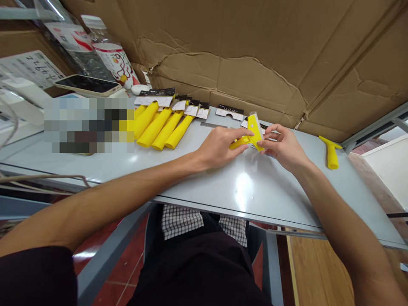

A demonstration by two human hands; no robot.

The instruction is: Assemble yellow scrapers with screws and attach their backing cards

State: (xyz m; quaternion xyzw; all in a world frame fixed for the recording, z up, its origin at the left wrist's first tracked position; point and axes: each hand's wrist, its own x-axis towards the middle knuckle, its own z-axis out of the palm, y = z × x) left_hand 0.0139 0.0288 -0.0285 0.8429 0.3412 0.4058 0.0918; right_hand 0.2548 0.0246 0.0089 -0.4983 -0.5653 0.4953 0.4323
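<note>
My left hand (219,146) is closed around the handle of a yellow scraper (254,127), above the middle of the table. The scraper's wide head points up and carries a clear strip along its edge. At the head's right side is my right hand (283,146), its thumb and fingertips pinching that edge; part of the grip is hidden. Just behind the hands lies a black-and-white card (245,124), partly covered by the scraper. A thin metal strip (213,125) rests on the table left of it.
Several yellow scrapers (153,125) with cards lie at the left. Another card (229,112) lies at the back, and a lone yellow scraper (332,154) at the right. A phone (87,84) and bottles (111,55) stand far left. Cardboard (255,46) walls the table's (204,182) back.
</note>
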